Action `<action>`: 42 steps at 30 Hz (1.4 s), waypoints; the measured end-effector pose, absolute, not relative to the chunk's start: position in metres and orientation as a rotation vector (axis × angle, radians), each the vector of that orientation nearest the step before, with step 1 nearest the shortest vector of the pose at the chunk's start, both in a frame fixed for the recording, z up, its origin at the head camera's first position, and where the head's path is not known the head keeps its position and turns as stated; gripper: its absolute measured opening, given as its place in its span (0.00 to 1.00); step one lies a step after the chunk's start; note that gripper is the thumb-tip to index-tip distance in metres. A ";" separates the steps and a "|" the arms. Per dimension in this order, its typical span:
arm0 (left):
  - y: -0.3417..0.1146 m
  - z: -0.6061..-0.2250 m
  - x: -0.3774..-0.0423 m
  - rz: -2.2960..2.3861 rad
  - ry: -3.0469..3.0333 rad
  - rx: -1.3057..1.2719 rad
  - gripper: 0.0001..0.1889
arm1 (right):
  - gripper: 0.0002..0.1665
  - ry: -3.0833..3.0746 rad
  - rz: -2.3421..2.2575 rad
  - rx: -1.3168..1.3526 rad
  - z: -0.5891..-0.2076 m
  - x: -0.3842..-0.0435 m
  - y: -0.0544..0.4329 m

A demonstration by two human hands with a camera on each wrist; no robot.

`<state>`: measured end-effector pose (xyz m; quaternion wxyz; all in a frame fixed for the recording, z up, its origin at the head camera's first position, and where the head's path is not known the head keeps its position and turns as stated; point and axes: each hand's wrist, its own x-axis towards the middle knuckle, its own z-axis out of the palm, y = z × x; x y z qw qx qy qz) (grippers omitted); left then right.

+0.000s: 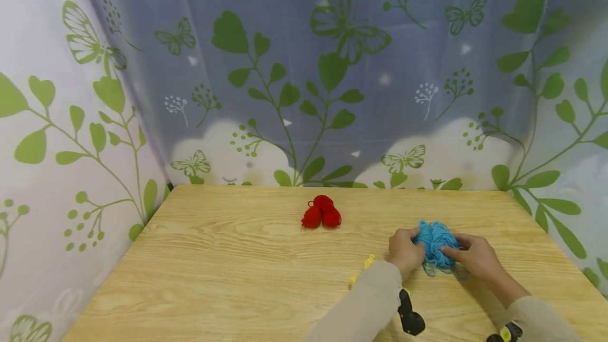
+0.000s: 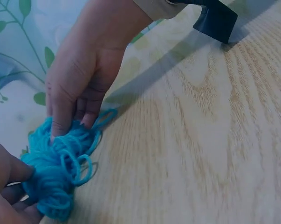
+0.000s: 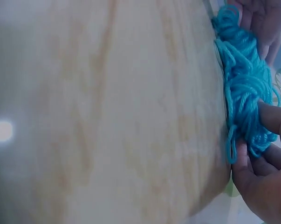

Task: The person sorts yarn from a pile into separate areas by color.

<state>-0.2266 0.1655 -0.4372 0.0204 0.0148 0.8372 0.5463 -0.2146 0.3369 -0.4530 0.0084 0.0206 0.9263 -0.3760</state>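
Note:
A bundle of blue yarn [image 1: 436,246] with loose loops lies at the right part of the table, between both hands. From its left side the left hand [image 1: 406,252] grips it, thumb on the near face; in the left wrist view that hand [image 2: 7,186] shows at the lower left edge. The right hand [image 1: 477,258] pinches the opposite end, its thumb on top of the strands. The right wrist view has the right hand's fingers [image 3: 257,179] under the yarn [image 3: 247,88], with a few loops hanging free.
Red yarn [image 1: 323,213] sits farther back, near the table's middle. Some yellow yarn [image 1: 369,261] peeks out beside the left sleeve [image 1: 366,300], which hides part of it. Behind the wooden table [image 1: 214,268] hangs a leaf-and-butterfly printed curtain [image 1: 294,67].

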 end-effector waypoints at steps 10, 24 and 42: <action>0.174 -0.442 -0.231 1.783 2.496 0.032 0.17 | 0.38 2.973 -1.121 0.027 -0.449 -0.212 0.338; 0.170 -0.446 -0.234 1.767 2.546 0.034 0.15 | 0.37 2.935 -1.147 0.040 -0.450 -0.211 0.334; 0.138 -0.432 -0.243 1.758 2.449 0.154 0.16 | 0.42 2.858 -1.273 -0.013 -0.438 -0.202 0.336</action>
